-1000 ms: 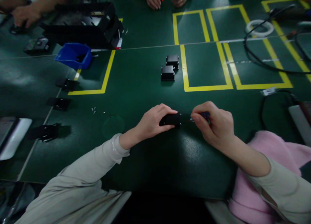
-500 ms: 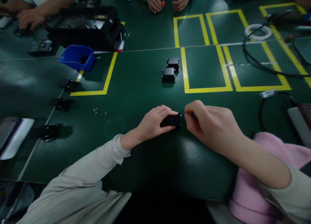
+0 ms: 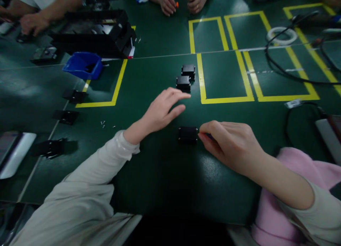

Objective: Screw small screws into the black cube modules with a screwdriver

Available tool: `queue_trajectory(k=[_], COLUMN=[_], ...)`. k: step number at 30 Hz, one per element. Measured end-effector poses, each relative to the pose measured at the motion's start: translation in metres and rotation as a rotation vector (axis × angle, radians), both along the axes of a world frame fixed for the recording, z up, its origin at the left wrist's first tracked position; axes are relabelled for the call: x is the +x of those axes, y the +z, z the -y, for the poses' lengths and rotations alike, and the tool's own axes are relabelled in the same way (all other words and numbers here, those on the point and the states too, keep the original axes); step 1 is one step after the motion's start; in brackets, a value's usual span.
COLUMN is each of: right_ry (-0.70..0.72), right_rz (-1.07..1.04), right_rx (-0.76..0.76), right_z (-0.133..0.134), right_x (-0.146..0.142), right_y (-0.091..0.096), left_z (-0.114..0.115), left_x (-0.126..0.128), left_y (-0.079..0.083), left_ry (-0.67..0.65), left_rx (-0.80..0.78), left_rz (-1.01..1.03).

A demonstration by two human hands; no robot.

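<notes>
A small black box (image 3: 188, 134) lies on the green table (image 3: 149, 167) in front of me. My left hand (image 3: 162, 109) hovers above and behind it, fingers stretched out and empty, its fingertips close to the nearer of two more black boxes (image 3: 183, 83) (image 3: 188, 71). My right hand (image 3: 229, 144) rests just right of the near box, fingers pinched on a small dark tool that is mostly hidden, its tip at the box's right edge.
Yellow tape rectangles (image 3: 223, 73) mark the table. A blue bin (image 3: 82, 65) and a black tray (image 3: 93, 32) stand far left, with black parts (image 3: 66, 116) and tiny screws (image 3: 103, 123) nearby. Cables (image 3: 287, 71) run at right. Other people's hands (image 3: 183, 0) work at the far edge.
My left hand has let go of the near black box and moved up toward the two boxes behind it. My right hand stays at the box's right edge.
</notes>
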State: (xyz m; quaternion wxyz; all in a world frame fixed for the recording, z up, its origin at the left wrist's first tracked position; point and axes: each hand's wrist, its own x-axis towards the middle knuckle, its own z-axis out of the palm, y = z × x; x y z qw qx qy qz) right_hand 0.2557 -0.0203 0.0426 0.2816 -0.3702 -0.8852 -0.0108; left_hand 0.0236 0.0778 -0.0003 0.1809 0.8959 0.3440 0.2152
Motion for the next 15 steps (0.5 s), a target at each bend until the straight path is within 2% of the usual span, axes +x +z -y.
queue_trajectory(k=[2, 5, 7, 8, 9, 11, 15], right_ry=[0.006, 0.005, 0.008, 0.008, 0.007, 0.001, -0.003], right_rz=[-0.006, -0.01, -0.011, -0.011, -0.013, -0.013, -0.017], right_rx=[0.001, -0.016, -0.029, -0.032, -0.034, -0.031, -0.045], right_z=[0.0, 0.0, 0.0, 0.0, 0.0, 0.0, 0.0], right_x=[0.0, 0.001, 0.002, 0.002, 0.002, 0.002, 0.003], right_y=[0.0, -0.001, -0.002, -0.002, -0.002, -0.002, -0.002], left_z=[-0.051, -0.132, -0.171, -0.182, -0.188, -0.185, -0.148], left_x=[0.009, 0.028, 0.04, 0.046, 0.05, 0.056, 0.054], left_y=[-0.001, -0.018, -0.034, -0.04, -0.046, -0.052, -0.051], left_ry=[0.056, 0.068, 0.049, 0.033, 0.024, 0.016, 0.062], left_rx=[0.047, 0.033, -0.036, -0.076, -0.109, -0.153, -0.15], left_rz=[-0.014, -0.032, -0.041, -0.046, -0.051, -0.049, -0.07])
